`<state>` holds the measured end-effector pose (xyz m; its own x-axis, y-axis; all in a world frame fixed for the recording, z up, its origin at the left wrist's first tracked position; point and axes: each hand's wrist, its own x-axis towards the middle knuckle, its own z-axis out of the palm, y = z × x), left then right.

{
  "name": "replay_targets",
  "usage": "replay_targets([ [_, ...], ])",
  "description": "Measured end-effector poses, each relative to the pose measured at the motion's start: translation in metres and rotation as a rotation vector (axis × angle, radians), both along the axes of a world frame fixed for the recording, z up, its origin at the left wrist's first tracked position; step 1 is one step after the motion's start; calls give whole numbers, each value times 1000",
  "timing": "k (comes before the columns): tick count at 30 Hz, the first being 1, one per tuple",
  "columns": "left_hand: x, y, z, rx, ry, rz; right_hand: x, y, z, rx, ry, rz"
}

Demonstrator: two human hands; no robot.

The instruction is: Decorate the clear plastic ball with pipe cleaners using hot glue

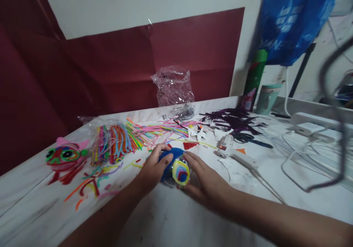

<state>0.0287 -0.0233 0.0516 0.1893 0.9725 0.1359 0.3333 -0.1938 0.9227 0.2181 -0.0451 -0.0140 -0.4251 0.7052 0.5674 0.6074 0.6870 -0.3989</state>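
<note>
Between my two hands is a rounded craft piece (167,171), wrapped in blue strands on top, with a clear shell showing below. A yellow-rimmed disc (181,171) with white, light blue, red and dark blue rings sits on its near right face. My left hand (156,166) curls around its left side, thumb on the blue strands. On the right side, my right hand (202,177) grips it, fingertips by the disc's edge. Some of the fingers are hidden behind the piece. Just right of the hands lies a white hot glue gun (238,157).
A colourful face-like craft figure (66,157) stands at left. Bundled pipe cleaners (116,142) and loose bent pieces (92,182) lie nearby. Dark purple strands (234,120), a mint cup (268,98), a power strip (317,124) and cables are at right. A clear plastic bag (175,87) stands behind.
</note>
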Motion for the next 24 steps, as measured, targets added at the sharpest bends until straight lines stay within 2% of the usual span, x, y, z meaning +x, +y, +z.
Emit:
replay_targets([
  [10, 8, -4, 2, 96, 155, 108, 1, -3, 3, -10, -13, 5],
  [14, 7, -2, -1, 120, 94, 77, 1, -3, 4, -33, -37, 3],
  [20, 1, -2, 0, 104, 15, 34, 0, -2, 0, 26, -27, 0],
  [24, -2, 1, -1, 64, -22, 4, 1, 1, 0, -26, 37, 24],
])
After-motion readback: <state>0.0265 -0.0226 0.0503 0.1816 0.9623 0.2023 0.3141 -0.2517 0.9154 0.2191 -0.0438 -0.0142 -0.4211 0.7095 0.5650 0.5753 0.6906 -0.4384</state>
